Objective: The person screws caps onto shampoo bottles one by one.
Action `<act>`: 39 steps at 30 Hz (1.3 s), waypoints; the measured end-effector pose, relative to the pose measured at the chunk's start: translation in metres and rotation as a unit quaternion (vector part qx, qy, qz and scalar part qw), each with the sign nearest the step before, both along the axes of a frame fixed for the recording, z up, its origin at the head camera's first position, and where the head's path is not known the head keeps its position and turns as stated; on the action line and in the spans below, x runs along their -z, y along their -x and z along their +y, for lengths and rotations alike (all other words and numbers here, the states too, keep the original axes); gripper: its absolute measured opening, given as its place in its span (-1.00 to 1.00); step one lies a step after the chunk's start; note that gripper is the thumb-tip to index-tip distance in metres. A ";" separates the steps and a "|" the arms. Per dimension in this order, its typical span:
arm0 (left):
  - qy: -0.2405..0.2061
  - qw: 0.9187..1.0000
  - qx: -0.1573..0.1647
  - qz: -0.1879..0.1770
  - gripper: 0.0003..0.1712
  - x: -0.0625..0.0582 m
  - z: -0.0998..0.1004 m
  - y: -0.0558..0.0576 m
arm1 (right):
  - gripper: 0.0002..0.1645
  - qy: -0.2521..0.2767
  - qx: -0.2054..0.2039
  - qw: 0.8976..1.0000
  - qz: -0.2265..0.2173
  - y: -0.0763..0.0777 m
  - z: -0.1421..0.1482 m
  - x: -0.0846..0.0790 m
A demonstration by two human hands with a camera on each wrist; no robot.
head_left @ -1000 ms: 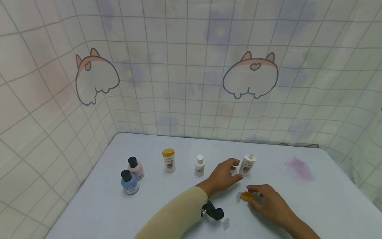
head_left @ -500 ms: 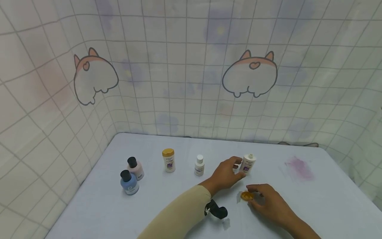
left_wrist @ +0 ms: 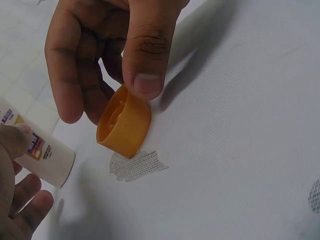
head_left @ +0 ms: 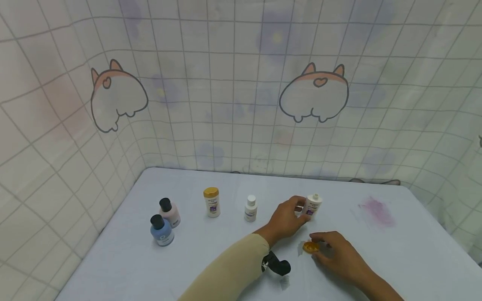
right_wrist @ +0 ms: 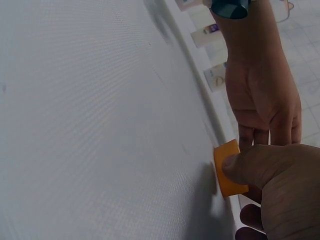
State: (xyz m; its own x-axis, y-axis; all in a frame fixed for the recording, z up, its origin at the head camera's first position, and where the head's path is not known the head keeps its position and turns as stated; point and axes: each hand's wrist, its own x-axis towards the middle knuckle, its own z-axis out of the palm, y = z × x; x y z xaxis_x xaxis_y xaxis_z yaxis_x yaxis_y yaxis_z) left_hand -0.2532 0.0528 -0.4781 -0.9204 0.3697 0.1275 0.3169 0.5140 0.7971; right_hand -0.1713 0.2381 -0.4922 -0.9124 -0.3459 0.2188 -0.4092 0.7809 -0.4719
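Note:
My left hand (head_left: 287, 217) grips a white bottle (head_left: 311, 205) with a purple label and a bare, uncapped nozzle top. In the left wrist view the thumb presses on the label of this bottle (left_wrist: 54, 162), whose lower end shows beside the fingers. Closer to me, my right hand (head_left: 340, 257) pinches an orange cap (head_left: 310, 247) between thumb and fingers. The cap's hollow side faces up in the head view. Seen from the right wrist, the thumb lies against the side of the cap (right_wrist: 223, 181).
Left of my hands stand a small white bottle (head_left: 250, 209) and a white bottle with an orange cap (head_left: 212, 205). Farther left are a pink bottle (head_left: 171, 215) and a blue bottle (head_left: 162, 233), both black-capped. A pink stain (head_left: 378, 212) marks the white table on the right.
My left hand has moved right to the white bottle, and its thumb and fingers have closed around it. The right hand stays in place with the orange cap.

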 end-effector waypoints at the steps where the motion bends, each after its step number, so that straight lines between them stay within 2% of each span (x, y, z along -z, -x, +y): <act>1: 0.001 1.000 -0.002 0.002 -0.45 0.000 0.000 0.000 | -0.45 -0.002 0.001 1.000 0.001 0.000 0.000 0.000; 9: -0.005 1.000 -0.013 0.008 -0.50 -0.001 0.003 0.002 | -0.45 -0.007 0.008 1.000 -0.001 0.000 0.000 -0.001; 15: -0.019 1.000 -0.022 -0.002 -0.52 -0.003 0.008 0.002 | -0.45 -0.015 0.013 1.000 -0.006 0.000 0.000 -0.002; 19: -0.027 0.999 -0.038 -0.010 -0.58 -0.003 0.009 0.001 | -0.44 -0.008 0.007 1.000 0.001 0.000 0.000 -0.001; 24: -0.034 0.998 -0.048 -0.001 -0.68 -0.004 0.009 0.000 | -0.44 -0.008 0.003 1.000 0.006 0.000 0.001 0.001; 32: -0.041 0.998 -0.039 -0.003 -0.74 -0.002 0.005 0.002 | -0.44 -0.017 0.016 1.000 -0.015 0.000 0.000 -0.001; 39: -0.035 0.999 -0.022 0.003 -0.70 -0.002 0.003 0.003 | -0.44 -0.016 0.009 1.000 0.009 0.000 0.003 -0.002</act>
